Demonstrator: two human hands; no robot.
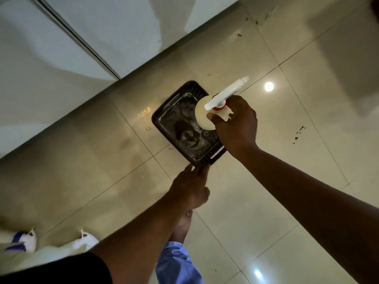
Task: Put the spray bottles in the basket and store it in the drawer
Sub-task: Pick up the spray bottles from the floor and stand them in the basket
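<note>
A dark rectangular basket (164,111) lies on the tiled floor, its bottom smeared with pale residue. My right hand (235,124) is shut on a cream spray bottle (202,115) with a white trigger head and red collar, holding it upright over the basket's far right corner. My left hand (190,189) reaches to the basket's near rim, fingertips touching or just short of it; blur hides whether it grips. The basket holds no other bottle that I can see.
White cabinet fronts (102,37) run along the top left, meeting the floor beside the basket. Two more spray bottle tops (24,240) (86,240) show at the lower left. My foot and blue trouser leg (176,261) are below my left hand.
</note>
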